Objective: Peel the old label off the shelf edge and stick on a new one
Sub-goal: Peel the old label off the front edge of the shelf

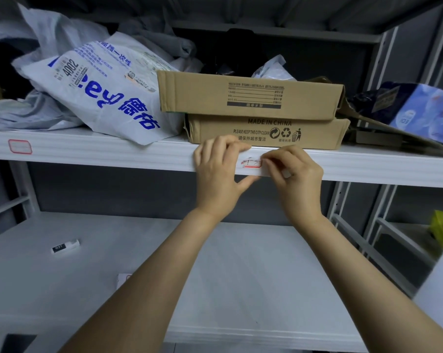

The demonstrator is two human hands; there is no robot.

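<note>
The old label (251, 164), white with a red border and dark handwriting, is stuck on the white front edge of the upper shelf (113, 155). My right hand (295, 174) pinches the label's right end with curled fingertips. My left hand (219, 174) grips the shelf edge just left of the label, fingers over the top and thumb under the lip. Another red-bordered label (19, 146) sits on the same edge far to the left. A sheet of labels (123, 279) lies on the lower shelf, partly hidden by my left forearm.
Two stacked cardboard boxes (261, 118) stand right behind my hands. A white and blue plastic bag (95, 87) lies to the left, a blue package (418, 110) to the right. A small white and black object (65, 247) lies on the lower shelf (240, 289).
</note>
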